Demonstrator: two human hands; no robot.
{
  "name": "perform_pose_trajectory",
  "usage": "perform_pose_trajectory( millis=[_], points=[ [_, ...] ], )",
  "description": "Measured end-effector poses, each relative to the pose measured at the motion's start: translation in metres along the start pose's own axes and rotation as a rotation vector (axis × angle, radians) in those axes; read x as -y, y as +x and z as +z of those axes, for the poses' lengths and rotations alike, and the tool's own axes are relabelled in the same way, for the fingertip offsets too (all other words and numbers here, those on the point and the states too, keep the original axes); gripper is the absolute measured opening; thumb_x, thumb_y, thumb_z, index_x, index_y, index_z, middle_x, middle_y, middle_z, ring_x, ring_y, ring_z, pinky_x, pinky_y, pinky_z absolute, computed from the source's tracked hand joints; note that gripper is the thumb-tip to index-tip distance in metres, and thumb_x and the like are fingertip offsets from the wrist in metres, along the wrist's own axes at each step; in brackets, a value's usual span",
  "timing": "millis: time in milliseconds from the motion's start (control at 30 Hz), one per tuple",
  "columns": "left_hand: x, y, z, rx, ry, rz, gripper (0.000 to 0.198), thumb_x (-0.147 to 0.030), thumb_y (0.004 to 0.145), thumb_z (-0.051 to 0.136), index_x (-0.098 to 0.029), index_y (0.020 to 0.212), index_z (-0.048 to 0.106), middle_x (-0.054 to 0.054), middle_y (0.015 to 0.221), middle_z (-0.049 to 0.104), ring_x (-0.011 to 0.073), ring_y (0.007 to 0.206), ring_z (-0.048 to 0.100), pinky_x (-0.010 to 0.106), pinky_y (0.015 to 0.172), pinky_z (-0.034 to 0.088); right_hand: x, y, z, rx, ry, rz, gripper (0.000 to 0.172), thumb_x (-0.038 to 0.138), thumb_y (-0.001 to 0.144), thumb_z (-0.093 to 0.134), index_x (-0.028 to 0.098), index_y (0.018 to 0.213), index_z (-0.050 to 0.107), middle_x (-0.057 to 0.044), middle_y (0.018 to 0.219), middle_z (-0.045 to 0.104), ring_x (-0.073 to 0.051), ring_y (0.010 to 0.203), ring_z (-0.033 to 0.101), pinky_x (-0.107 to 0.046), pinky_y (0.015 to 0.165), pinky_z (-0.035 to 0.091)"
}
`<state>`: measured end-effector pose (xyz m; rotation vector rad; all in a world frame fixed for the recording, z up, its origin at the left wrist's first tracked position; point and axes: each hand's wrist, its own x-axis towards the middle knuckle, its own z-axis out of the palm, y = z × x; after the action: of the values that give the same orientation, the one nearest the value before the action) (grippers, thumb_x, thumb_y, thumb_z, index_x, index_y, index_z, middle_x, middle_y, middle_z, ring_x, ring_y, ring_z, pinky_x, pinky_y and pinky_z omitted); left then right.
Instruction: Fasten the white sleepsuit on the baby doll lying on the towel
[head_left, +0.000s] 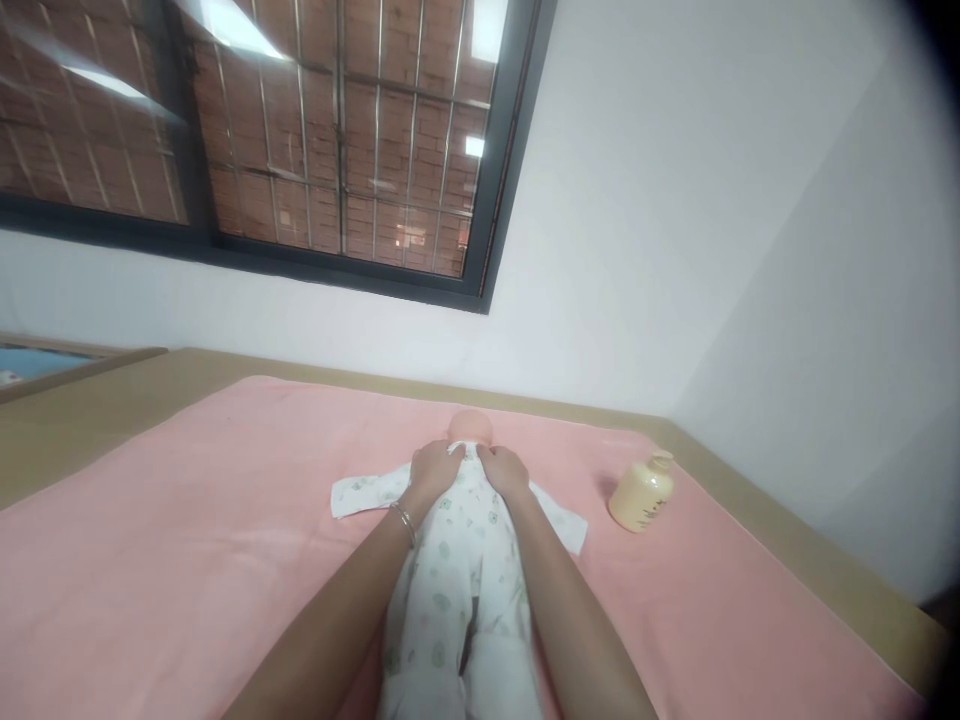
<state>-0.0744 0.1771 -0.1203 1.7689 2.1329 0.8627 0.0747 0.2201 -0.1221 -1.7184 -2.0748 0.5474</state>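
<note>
A baby doll lies on its back, its bald head [470, 427] pointing away from me. Over its body is a white romper [450, 560] with a small green print, the sleeves spread to both sides and the legs toward me. My left hand [436, 470], with a bracelet at the wrist, is closed on the romper at the left shoulder, its thumb by the collar. At the right shoulder my right hand [504, 470] grips the cloth in the same way. The fingertips of both hands are hidden, and so is most of the doll's body.
A pink blanket [247, 520] covers most of the tan table [202, 370]. On its right side stands a pale yellow pump bottle [641, 495]. Behind are a white wall [615, 200] and a barred window [337, 130]. Something blue [37, 362] shows at the far left.
</note>
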Motion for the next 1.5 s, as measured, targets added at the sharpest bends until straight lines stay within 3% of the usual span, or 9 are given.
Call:
perform_pose_trajectory(
  millis=[767,1500],
  points=[
    [-0.0026,-0.0023,-0.0031,0.06,-0.034,-0.048,0.052,-0.058,0.083,0.034,-0.018,0.092,0.065,0.012,0.102,0.067,0.0253,0.094,0.061,0.028,0.078,0.038,0.0,-0.0011,-0.0005,0.013,-0.017,0.006,0.061,0.057,0.087,0.021,0.016,0.096,0.065,-0.013,0.1,0.064,-0.025,0.094,0.057,-0.031,0.076,0.041],
    [-0.0003,0.0009,0.0002,0.006,-0.001,0.001,0.051,-0.057,0.083,0.032,-0.018,0.088,0.065,0.011,0.097,0.068,0.0242,0.089,0.062,0.028,0.074,0.039,0.0022,-0.0032,-0.0029,0.009,0.003,0.001,0.06,0.057,0.086,0.021,0.017,0.092,0.065,-0.012,0.096,0.065,-0.024,0.09,0.057,-0.032,0.075,0.04]
  ],
)
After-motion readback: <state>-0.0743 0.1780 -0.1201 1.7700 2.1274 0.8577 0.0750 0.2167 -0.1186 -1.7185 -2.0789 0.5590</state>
